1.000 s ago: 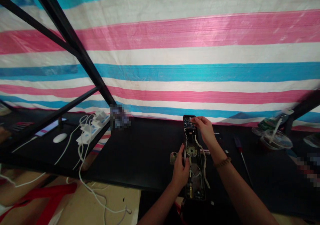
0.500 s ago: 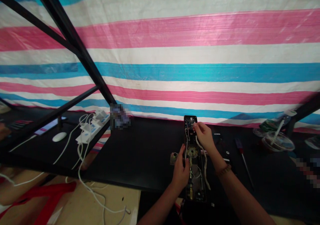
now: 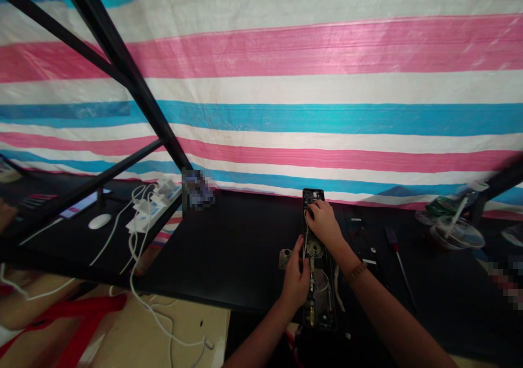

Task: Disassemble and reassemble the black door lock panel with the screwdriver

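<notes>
A long black device housing (image 3: 326, 305) lies lengthwise in front of me, its inside exposed. It holds a circuit board at the far end, a round metal coil-like part (image 3: 314, 247), brass-coloured parts and thin white wires (image 3: 306, 228). My left hand (image 3: 295, 281) grips its left edge around the middle, thumb over the rim. My right hand (image 3: 326, 224) reaches over the far half with fingers closed by the white wires; what lies between the fingertips is hidden. A pale strip (image 3: 339, 290) shows along the right side, partly behind my right forearm. Beside my left fingers sits a small metal piece (image 3: 285, 258).
Right of the housing are a screwdriver (image 3: 393, 243), small loose parts (image 3: 369, 261) and a lidded plastic cup with straw (image 3: 456, 233). On the left stand a power strip (image 3: 143, 218) with white cables, a white mouse (image 3: 99, 221) and a phone (image 3: 81, 204). Another person's arm (image 3: 44, 300) shows lower left.
My right hand has moved left across the housing, from its right side to the wires near the left edge, now covering part of the board. My left hand stays put.
</notes>
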`<state>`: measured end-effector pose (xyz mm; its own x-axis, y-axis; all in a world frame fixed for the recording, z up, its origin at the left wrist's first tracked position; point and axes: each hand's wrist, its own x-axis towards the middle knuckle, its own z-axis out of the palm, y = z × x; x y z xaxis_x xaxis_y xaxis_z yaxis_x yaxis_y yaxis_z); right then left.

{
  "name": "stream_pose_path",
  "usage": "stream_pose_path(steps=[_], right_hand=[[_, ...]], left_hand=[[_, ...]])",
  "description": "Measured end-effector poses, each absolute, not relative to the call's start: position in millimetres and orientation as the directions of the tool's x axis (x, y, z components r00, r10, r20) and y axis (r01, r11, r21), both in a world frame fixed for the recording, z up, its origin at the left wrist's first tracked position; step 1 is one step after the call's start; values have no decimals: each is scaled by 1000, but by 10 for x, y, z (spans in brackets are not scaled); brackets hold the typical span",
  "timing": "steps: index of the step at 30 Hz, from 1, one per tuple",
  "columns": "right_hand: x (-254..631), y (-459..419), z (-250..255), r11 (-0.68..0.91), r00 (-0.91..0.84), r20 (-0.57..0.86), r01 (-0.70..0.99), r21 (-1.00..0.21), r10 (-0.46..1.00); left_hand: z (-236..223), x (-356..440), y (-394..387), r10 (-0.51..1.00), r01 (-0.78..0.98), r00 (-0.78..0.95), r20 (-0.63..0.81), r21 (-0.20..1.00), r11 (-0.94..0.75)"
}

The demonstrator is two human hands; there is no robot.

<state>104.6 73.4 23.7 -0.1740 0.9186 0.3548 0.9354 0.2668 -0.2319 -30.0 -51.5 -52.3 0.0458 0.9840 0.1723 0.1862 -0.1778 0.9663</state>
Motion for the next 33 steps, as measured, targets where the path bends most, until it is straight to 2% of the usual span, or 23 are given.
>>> stream_pose_path(steps=[11, 22, 26, 33], right_hand=[[1048, 598, 367, 304, -260, 236, 937, -170, 936], [974, 618, 205, 256, -121, 402, 918, -302, 907], [979, 625, 205, 279, -155, 409, 924, -263, 899], [1031, 802, 321, 330, -250, 346, 923, -196, 904]], left_hand=[[-541, -315, -510, 982, 216, 69, 174, 959, -185], [-533, -308, -509, 982, 196, 61, 177, 963, -186], [-560, -305, -504, 980, 157, 57, 188, 968, -195], [-503, -300, -516, 983, 212, 42, 180, 960, -185]])
